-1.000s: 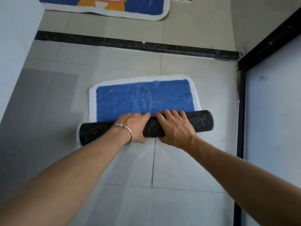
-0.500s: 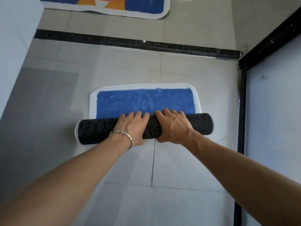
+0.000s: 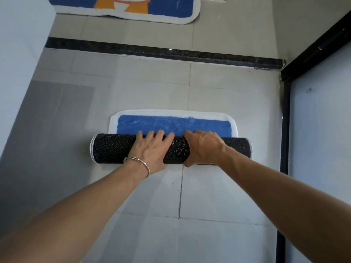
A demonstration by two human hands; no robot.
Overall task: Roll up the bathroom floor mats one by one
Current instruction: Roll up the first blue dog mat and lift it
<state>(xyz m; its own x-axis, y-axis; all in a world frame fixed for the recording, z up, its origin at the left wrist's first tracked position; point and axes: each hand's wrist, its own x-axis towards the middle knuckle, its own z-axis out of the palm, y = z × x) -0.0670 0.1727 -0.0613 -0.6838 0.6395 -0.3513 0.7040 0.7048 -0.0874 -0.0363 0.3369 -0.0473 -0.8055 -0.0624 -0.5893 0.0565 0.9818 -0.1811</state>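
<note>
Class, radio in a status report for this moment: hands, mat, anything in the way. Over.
Left hand, right hand grip blue mat at its roll. Narrow strip unrolled ahead. Nothing in its path; second mat flat beyond threshold.

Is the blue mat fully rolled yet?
Partly rolled: a strip of the blue mat lies flat beyond the roll under left hand and right hand.

2 hands (image 3: pixel 152 149) (image 3: pixel 203 147) round part-rolled blue mat (image 3: pixel 112 147)

Pale grey tiled floor (image 3: pixel 144 92) has a blue bath mat (image 3: pixel 171 123) on it, mostly rolled up dark-side-out, plus a blue-and-orange mat (image 3: pixel 171 8) lying flat past the dark threshold strip (image 3: pixel 152 52).
</note>
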